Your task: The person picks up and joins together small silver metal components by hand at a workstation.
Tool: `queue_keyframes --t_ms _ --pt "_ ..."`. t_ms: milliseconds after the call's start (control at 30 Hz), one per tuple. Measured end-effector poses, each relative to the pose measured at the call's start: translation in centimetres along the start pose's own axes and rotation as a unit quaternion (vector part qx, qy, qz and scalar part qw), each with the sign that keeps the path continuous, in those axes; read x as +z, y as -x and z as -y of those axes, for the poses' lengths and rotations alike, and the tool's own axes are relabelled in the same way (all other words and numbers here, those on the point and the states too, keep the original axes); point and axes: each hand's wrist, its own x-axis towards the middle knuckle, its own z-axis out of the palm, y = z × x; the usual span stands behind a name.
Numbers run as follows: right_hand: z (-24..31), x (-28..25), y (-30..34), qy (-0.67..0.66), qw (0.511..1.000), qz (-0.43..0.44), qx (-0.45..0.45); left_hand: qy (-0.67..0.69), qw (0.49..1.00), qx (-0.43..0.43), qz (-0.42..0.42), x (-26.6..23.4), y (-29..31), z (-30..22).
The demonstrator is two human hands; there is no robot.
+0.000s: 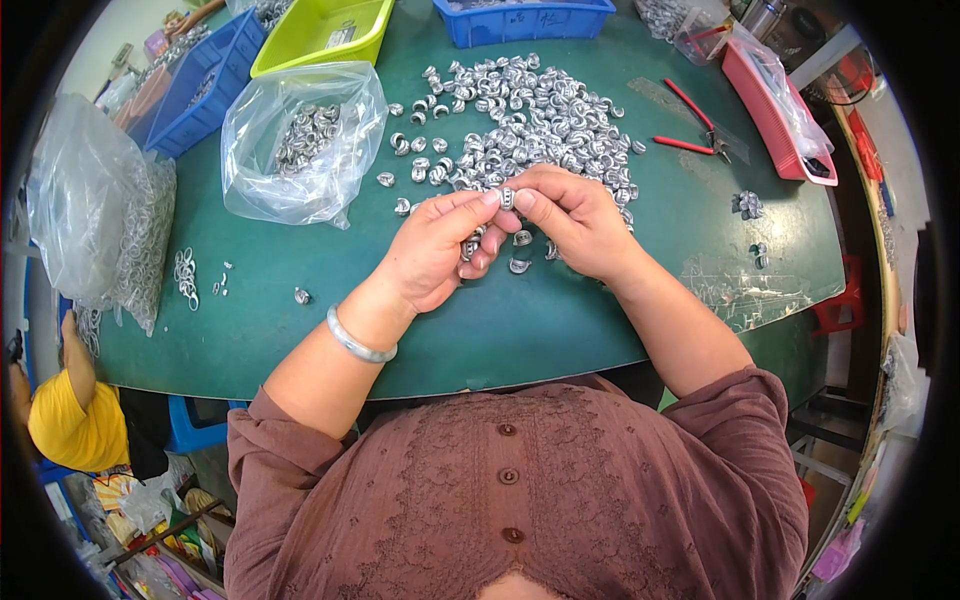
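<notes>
Between both thumbs and forefingers, a small patterned silver-coloured metal ring (507,198) is pinched in front of me. My left hand (438,238) is closed on its left side and also cups one or more similar rings (471,243) in the curled fingers. My right hand (578,222) grips the same ring from the right, its fingertips closed. Just beyond my hands spreads a large heap of similar silver rings (540,130), with a few loose ones beside my fingers. How the pinched ring is shaped underneath is hidden by the fingertips.
Left of the heap stands an open clear bag (245,175) with rings inside; a fuller bag (145,240) is farther left. Red-handled pliers (690,148) and a pink basket (765,110) lie right. Green and blue bins (285,40) line the back. A person in yellow (80,420) is at left.
</notes>
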Motion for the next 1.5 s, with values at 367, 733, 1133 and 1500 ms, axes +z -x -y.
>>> queue_keyframes --t_ms 367,733,1133,1500 --pt "0.4 0.1 0.2 -0.035 0.999 0.004 0.033 -0.027 0.998 0.029 -0.045 0.1 -0.4 0.4" --pt "0.0 0.0 0.1 0.141 0.986 -0.043 -0.075 -0.126 0.987 0.095 -0.045 0.4 -0.1 0.4" --pt "0.5 0.5 0.1 0.159 0.977 -0.053 -0.133 0.002 1.000 0.017 -0.007 0.2 -0.1 -0.1" --pt "0.5 0.3 0.1 0.148 0.980 -0.020 -0.134 0.104 0.994 -0.023 0.013 -0.6 -0.5 -0.1"
